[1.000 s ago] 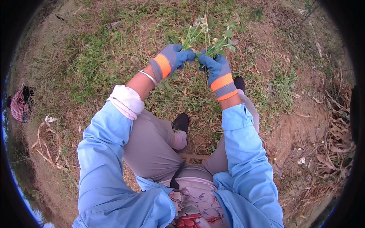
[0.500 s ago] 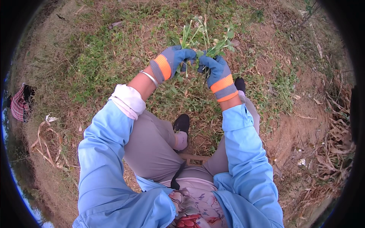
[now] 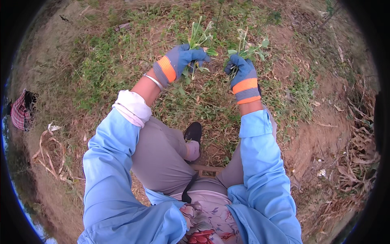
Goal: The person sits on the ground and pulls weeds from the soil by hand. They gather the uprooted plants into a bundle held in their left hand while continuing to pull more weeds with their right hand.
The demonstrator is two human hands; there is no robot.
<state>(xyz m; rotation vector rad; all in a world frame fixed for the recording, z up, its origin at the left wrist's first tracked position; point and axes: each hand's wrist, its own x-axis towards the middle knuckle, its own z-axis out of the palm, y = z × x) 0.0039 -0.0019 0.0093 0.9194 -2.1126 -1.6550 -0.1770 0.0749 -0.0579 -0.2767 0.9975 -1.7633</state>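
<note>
Both hands wear blue-grey work gloves with orange cuffs and are raised over the weedy ground in front of me. My left hand (image 3: pixel 187 60) is closed around a small bunch of green plants (image 3: pixel 198 36), whose pale stems stick up above the fist. Some leaves and stalks hang below it. My right hand (image 3: pixel 241 70) grips a second bunch of leafy plants (image 3: pixel 252 50), with a pale-tipped stem pointing up and leaves leaning right. A gap separates the two hands. What kind of plants they are, I cannot make out.
Low green weeds and dry grass (image 3: pixel 97 61) cover the ground ahead. Dry brown leaves (image 3: pixel 359 150) pile up at the right, by bare reddish soil (image 3: pixel 308 146). A red checked cloth or bag (image 3: pixel 20 112) lies at the far left. My dark shoe (image 3: pixel 193 133) is between my knees.
My hands have drawn apart, the left one moving left and the right one moving right, each taking its own bunch of plants along.
</note>
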